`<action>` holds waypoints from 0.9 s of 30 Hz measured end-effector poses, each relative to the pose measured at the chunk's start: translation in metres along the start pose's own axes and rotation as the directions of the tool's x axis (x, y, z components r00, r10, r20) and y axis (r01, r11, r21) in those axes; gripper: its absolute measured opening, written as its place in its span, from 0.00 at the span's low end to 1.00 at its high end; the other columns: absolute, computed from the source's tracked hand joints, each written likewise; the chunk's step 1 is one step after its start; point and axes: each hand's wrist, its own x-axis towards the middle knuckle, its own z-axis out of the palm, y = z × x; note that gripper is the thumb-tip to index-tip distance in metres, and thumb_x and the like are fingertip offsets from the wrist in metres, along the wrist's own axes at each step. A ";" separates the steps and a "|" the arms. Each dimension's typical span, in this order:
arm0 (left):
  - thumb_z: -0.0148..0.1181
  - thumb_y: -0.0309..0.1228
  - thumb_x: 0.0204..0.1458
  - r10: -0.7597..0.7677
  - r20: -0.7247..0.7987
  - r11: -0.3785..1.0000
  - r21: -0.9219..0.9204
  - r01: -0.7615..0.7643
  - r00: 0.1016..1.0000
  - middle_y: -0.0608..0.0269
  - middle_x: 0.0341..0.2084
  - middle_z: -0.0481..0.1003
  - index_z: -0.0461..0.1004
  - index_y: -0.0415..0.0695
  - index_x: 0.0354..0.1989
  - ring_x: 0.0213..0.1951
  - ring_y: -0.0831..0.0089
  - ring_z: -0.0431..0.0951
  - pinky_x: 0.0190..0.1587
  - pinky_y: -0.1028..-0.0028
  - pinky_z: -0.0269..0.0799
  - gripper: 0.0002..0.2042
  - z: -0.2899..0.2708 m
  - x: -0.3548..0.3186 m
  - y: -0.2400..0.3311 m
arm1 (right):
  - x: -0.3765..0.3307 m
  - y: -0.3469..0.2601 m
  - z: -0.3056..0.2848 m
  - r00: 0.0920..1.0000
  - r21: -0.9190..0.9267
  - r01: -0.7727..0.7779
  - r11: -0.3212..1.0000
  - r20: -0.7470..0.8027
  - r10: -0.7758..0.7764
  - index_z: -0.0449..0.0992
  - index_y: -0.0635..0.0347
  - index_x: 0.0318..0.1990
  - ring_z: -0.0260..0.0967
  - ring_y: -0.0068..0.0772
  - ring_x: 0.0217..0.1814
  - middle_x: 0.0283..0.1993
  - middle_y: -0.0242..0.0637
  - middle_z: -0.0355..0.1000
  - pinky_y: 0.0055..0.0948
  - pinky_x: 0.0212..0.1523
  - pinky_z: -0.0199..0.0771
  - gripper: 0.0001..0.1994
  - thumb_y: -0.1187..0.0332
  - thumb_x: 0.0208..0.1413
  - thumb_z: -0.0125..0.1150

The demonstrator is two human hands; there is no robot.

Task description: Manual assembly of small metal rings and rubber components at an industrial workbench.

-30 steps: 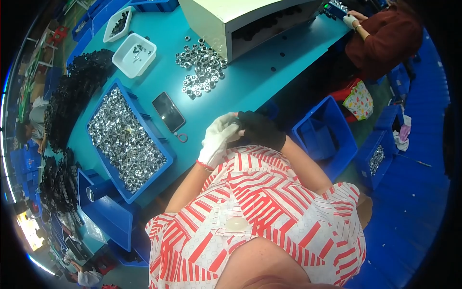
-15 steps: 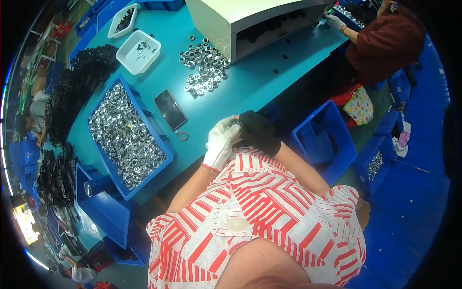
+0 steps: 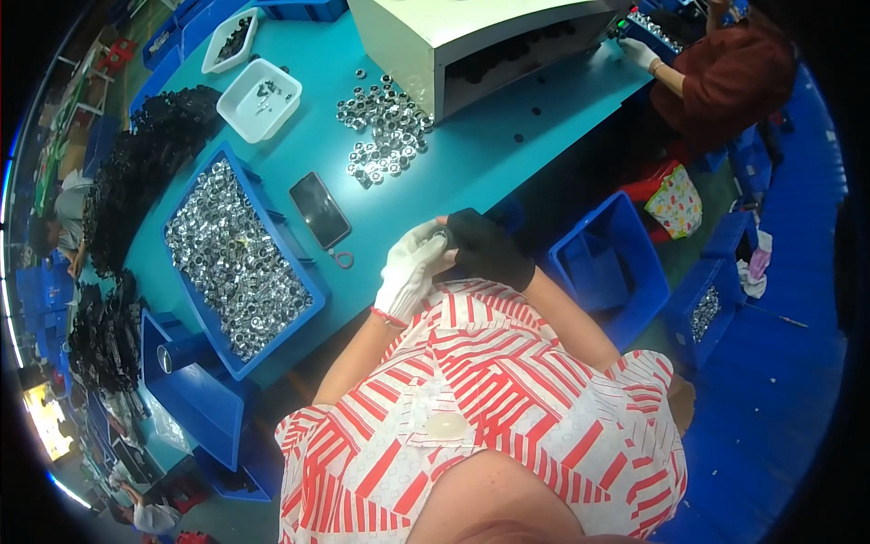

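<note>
1. A small dark ring-shaped part [image 3: 441, 238] sits between the two hands at the near edge of the teal table [image 3: 489, 163], just in front of the person's chest; its details are too small to make out.
2. The left hand [image 3: 410, 272], in a white glove, has its fingers curled in and its fingertips closed on the part from the 8 o'clock side.
3. The right hand [image 3: 488, 249], in a black glove, is closed over the part from the 3 o'clock side; the two hands touch.
4. A black phone [image 3: 320, 209] lies flat on the table at 10 o'clock from the hands, near them.
5. A small metal ring [image 3: 343, 259] lies just beside the phone's near end.
6. A loose heap of metal nuts [image 3: 381, 127] lies at 11 o'clock, further up the table.
7. A blue bin [image 3: 313, 286] filled with shiny metal nuts stands at 9 o'clock.
8. A pile of black parts [image 3: 145, 172] lies beyond that bin, at 10 o'clock.
9. Two white trays [image 3: 260, 88] stand at 11 o'clock near the far edge.
10. A cream machine housing [image 3: 471, 36] stands at 12 o'clock.
11. A second person in a dark red top [image 3: 725, 82] works at 1 o'clock.
12. An open blue crate [image 3: 607, 263] stands on the floor at 3 o'clock.
</note>
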 end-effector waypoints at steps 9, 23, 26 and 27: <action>0.57 0.24 0.52 0.089 -0.064 0.995 0.057 -0.085 0.994 0.69 0.29 0.71 0.70 0.37 0.48 0.28 0.83 0.71 0.32 0.86 0.70 0.15 -0.010 0.008 -0.018 | -0.005 0.011 0.017 0.990 -0.366 0.094 0.926 -0.065 -0.127 0.70 0.55 0.50 0.70 0.43 0.44 0.45 0.42 0.68 0.34 0.42 0.72 0.22 0.68 0.45 0.65; 0.56 0.26 0.52 0.043 0.036 0.989 0.143 -0.048 0.998 0.60 0.33 0.73 0.59 0.29 0.57 0.33 0.78 0.75 0.39 0.78 0.75 0.25 -0.010 0.001 0.003 | 0.000 0.000 0.007 0.990 -0.236 -0.030 0.971 -0.139 -0.003 0.70 0.55 0.47 0.70 0.44 0.43 0.44 0.41 0.68 0.37 0.40 0.72 0.21 0.63 0.44 0.67; 0.54 0.27 0.53 -0.010 0.054 1.000 0.019 0.009 0.999 0.55 0.37 0.73 0.58 0.29 0.58 0.36 0.74 0.76 0.39 0.76 0.76 0.25 -0.018 0.004 -0.005 | -0.002 0.005 0.009 0.991 -0.274 -0.044 0.961 -0.132 0.008 0.71 0.55 0.45 0.70 0.44 0.43 0.43 0.41 0.68 0.37 0.40 0.71 0.20 0.62 0.44 0.67; 0.54 0.27 0.53 -0.011 0.056 1.000 0.017 0.010 0.998 0.55 0.37 0.73 0.58 0.29 0.58 0.36 0.74 0.76 0.39 0.76 0.76 0.25 -0.018 0.004 -0.005 | -0.003 0.005 0.008 0.991 -0.276 -0.046 0.960 -0.131 0.010 0.71 0.55 0.45 0.70 0.44 0.43 0.43 0.41 0.68 0.37 0.40 0.71 0.20 0.62 0.44 0.67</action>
